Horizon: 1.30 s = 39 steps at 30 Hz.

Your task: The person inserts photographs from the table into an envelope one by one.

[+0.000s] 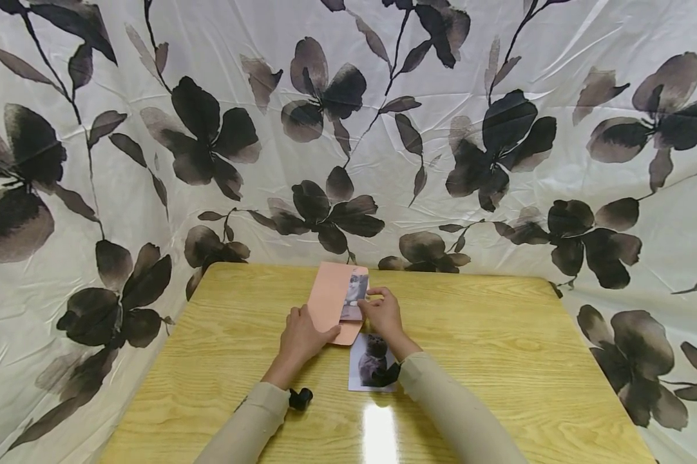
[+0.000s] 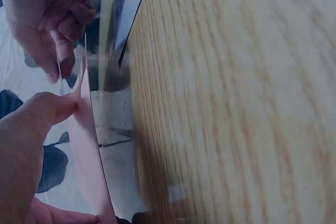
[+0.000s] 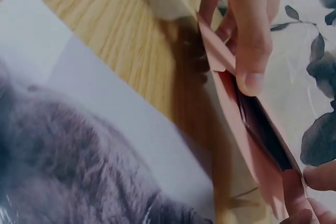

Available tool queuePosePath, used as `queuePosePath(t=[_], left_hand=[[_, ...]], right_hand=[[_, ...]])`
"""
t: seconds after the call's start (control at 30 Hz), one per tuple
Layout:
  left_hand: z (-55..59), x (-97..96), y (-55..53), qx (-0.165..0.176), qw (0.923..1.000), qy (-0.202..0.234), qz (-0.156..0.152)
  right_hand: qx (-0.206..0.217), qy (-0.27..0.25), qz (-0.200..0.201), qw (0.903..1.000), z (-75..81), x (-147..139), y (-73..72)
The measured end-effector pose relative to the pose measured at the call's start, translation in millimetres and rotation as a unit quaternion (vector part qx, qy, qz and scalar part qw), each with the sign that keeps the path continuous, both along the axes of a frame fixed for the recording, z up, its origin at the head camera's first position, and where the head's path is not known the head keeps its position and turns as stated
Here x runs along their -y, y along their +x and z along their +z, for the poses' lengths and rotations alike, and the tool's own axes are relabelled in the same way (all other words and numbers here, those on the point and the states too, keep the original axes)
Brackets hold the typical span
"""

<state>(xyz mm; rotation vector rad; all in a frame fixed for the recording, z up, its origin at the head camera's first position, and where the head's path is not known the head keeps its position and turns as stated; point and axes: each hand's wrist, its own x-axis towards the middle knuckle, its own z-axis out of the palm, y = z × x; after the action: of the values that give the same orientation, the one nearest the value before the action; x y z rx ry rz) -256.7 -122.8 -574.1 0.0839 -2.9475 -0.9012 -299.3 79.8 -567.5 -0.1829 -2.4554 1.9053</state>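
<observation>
My left hand (image 1: 303, 336) grips a pink envelope (image 1: 327, 293) near its lower edge, thumb on the near face. The envelope is tilted up off the table, and its mouth gapes on the right side. A grey photo print (image 1: 355, 293) lies partly in that mouth. At the print's right edge, my right hand (image 1: 383, 316) pinches it between thumb and fingers. The right wrist view looks into the envelope's opening (image 3: 262, 129), with the left thumb at its edge. A second photo print, of a cat (image 1: 375, 361), lies flat on the table below the right hand.
The wood-grain table (image 1: 482, 348) reaches back to a white floral cloth (image 1: 418, 148), which hangs behind and at both sides. A small black object (image 1: 301, 399) is beside the left wrist, perhaps part of the wrist camera mount. Light glares on the table's near part.
</observation>
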Motion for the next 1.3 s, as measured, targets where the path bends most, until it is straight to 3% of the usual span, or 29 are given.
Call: queuePosePath(t=[0.5,0.9,1.0,1.2,1.3], left_hand=[[4.0,-1.0,0.3,0.005,1.0000,0.003,0.003],[0.5,-0.2,-0.4,0.005,1.0000,0.004,0.000],[0.0,-0.3,-1.0,0.002,1.0000,0.004,0.000],[0.6,-0.8,-1.1,0.000,1.0000,0.007,0.003],[0.2,-0.5,-1.3,0.004,1.0000,0.003,0.004]], right_hand=[[0.016,-0.009,-0.007,0.9998,5.7,7,-6.5],[-0.007,-0.018,-0.017,0.9997,2.1,21,-9.4],[-0.007,0.000,-0.026,0.9996,1.2,24,-10.2],[0.011,0.097,-0.049,0.9940,-0.3,27,-9.8],[0.008,0.118,-0.047,0.9919,-1.2,28,-9.4]])
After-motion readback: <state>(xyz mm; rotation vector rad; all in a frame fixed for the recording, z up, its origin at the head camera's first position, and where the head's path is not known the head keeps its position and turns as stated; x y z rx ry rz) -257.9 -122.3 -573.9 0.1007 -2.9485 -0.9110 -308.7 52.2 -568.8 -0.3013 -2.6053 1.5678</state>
